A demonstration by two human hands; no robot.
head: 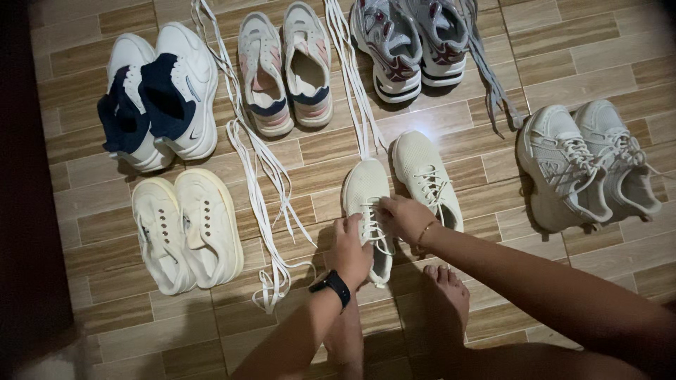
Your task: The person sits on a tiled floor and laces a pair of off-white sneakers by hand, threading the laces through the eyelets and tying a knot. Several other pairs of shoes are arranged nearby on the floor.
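White sneaker (366, 200) steadied by left hand (350, 248) | lace (375, 224) pinched by right hand (404, 218), kept taut | 1 laced mate (424, 176) beside

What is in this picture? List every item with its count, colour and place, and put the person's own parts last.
White knit sneakers: two, centre; both hands are on the left one's lace.
Cream sneakers without laces: two, left centre.
White and navy sneakers: two, top left.
Cream and pink sneakers: two, top centre.
Grey and maroon sneakers: two, top right of centre.
Beige chunky sneakers: two, laced, right.
Loose white laces: a bundle, left of centre.
Loose white lace: top centre.
Loose grey lace: top right.
Floor: brown wood-look tile.
Black wristband: one, left wrist.
Gold bracelet: one, right wrist.
Left hand: on lace.
Right hand: on lace.
Bare feet: two, bottom centre.
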